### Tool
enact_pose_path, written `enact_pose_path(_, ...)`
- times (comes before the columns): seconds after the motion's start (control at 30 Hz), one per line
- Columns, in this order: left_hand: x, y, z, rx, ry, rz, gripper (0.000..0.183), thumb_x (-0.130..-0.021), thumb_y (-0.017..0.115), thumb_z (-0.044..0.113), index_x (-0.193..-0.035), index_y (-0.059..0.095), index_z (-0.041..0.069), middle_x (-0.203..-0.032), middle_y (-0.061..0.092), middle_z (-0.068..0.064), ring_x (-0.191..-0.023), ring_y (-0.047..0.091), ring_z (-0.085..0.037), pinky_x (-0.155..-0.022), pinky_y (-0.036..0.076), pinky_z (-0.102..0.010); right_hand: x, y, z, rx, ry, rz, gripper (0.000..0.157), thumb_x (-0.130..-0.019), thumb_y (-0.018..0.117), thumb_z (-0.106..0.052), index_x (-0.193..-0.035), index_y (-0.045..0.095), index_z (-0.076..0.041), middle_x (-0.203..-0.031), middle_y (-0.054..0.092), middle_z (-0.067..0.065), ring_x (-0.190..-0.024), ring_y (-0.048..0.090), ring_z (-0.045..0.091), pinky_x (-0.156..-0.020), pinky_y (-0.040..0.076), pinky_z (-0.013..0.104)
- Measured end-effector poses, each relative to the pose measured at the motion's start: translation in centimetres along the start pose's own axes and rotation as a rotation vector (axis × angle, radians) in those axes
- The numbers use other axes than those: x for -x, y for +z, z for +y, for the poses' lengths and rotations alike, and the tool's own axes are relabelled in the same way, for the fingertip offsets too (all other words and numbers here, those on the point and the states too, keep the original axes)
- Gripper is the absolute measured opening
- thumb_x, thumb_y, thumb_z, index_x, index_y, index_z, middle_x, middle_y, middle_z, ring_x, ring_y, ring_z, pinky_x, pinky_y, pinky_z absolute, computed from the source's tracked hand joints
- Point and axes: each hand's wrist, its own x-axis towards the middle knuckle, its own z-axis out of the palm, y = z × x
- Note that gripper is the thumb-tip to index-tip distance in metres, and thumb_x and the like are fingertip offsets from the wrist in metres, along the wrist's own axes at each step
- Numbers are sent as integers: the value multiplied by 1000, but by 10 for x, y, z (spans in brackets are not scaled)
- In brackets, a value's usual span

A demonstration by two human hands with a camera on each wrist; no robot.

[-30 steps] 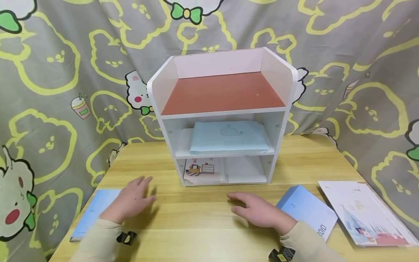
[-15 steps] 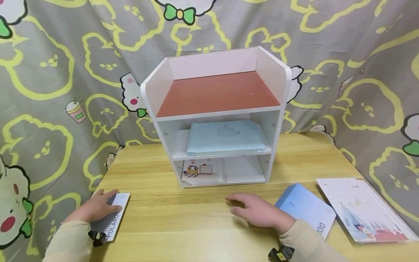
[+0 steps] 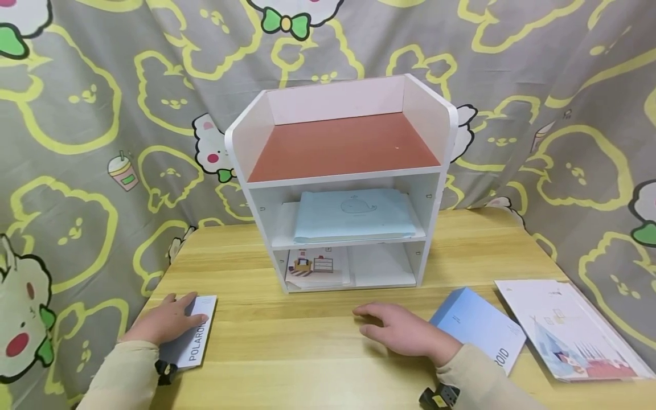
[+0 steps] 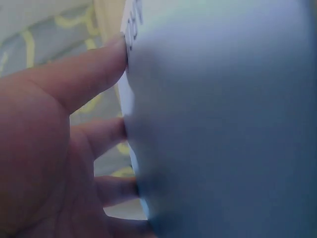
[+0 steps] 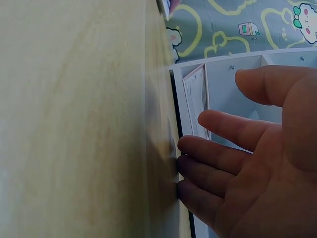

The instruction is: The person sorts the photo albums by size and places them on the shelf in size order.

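Note:
My left hand [image 3: 166, 323] rests with spread fingers on a light blue flat box [image 3: 197, 341] lettered POLAROID, at the left of the table. In the left wrist view, thumb and fingertips touch the same broad face of the box [image 4: 223, 124]. Part of its top is hidden under the hand. My right hand [image 3: 402, 333] holds nothing, fingers loosely extended over the table in front of the shelf; the right wrist view shows its palm [image 5: 262, 173]. Beside that wrist lies a blue box [image 3: 479, 327] with ROID visible, partly covered by the sleeve.
A white shelf [image 3: 335, 176] stands at the table's back middle. Its upper compartment holds a pale blue whale-print folder [image 3: 353, 216]; an illustrated booklet [image 3: 315, 267] lies at lower left inside. A white illustrated folder [image 3: 569, 333] lies far right. Patterned curtains [image 3: 169, 51] hang behind the wooden table [image 3: 292, 347].
My left hand has moved left and down onto the left box, and the box has shifted to the right with it, its lettering now visible. My right hand stays nearly still.

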Motion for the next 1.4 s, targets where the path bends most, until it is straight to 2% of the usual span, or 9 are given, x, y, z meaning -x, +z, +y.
enact_pose_path(0.1, -1, 4, 17, -18, -7, -2, 96, -92, 56, 69, -151, 38, -4, -141, 25, -53, -122, 39, -69, -93, 40, -73, 1, -1, 0, -1, 6, -2, 47, -105, 55, -35, -141, 58, -6, -142, 58, 8, -134, 49, 33, -112, 36, 56)
enact_pose_path(0.23, 0, 9, 48, -54, 11, 21, 92, -94, 55, 66, -152, 39, -3, -140, 32, -51, -120, 44, -67, -93, 42, -72, 1, -1, -1, -4, 4, -3, 46, -105, 55, -35, -141, 59, -6, -142, 58, 8, -134, 49, 33, -112, 36, 56)
enact_pose_path(0.4, 4, 15, 90, -89, 78, 65, 80, -96, 60, 56, -151, 42, 0, -139, 41, -45, -114, 52, -63, -90, 46, -70, 1, -1, -2, -2, -7, -4, 47, -105, 55, -35, -140, 59, -6, -142, 58, 8, -134, 49, 33, -111, 37, 57)
enact_pose_path(0.6, 8, 24, 140, -110, 155, 94, 77, -96, 62, 53, -151, 45, 3, -142, 44, -39, -113, 55, -59, -91, 48, -67, 0, -1, -1, 1, -6, -3, 46, -105, 55, -35, -141, 59, -6, -142, 58, 9, -134, 49, 33, -111, 36, 57)
enact_pose_path(0.8, 11, 40, 183, -149, 218, 176, 77, -94, 64, 55, -147, 50, 1, -142, 47, -36, -106, 62, -52, -82, 55, -61, 0, 2, 2, 11, -2, -11, 45, -105, 55, -35, -141, 59, -8, -142, 59, 8, -133, 50, 32, -111, 37, 56)
enact_pose_path(0.93, 11, 48, 212, -150, 227, 249, 79, -91, 66, 58, -145, 53, 1, -139, 50, -36, -97, 66, -48, -71, 58, -55, 0, 3, 2, 13, 3, -5, 44, -104, 55, -35, -140, 60, -9, -141, 59, 8, -133, 50, 32, -111, 37, 56)
enact_pose_path(1.07, 12, 54, 236, -155, 210, 291, 80, -89, 67, 60, -143, 55, 2, -136, 52, -36, -93, 68, -44, -68, 57, -52, 0, 3, 1, 19, -7, -1, 45, -104, 56, -35, -140, 60, -8, -141, 59, 9, -133, 51, 32, -111, 37, 57)
enact_pose_path(1.23, 15, 57, 263, -157, 229, 278, 80, -89, 66, 62, -144, 55, 4, -140, 51, -33, -102, 67, -44, -74, 58, -54, 0, 4, 1, 20, -15, 5, 46, -103, 57, -34, -140, 60, -7, -140, 59, 10, -132, 52, 33, -110, 38, 57)
enact_pose_path(1.4, 14, 58, 284, -207, 233, 275, 80, -90, 63, 63, -144, 56, 4, -139, 53, -33, -100, 69, -39, -73, 59, -48, 1, 4, -1, 38, -22, 4, 49, -103, 58, -36, -140, 59, -4, -141, 58, 17, -132, 51, 38, -109, 38, 60)
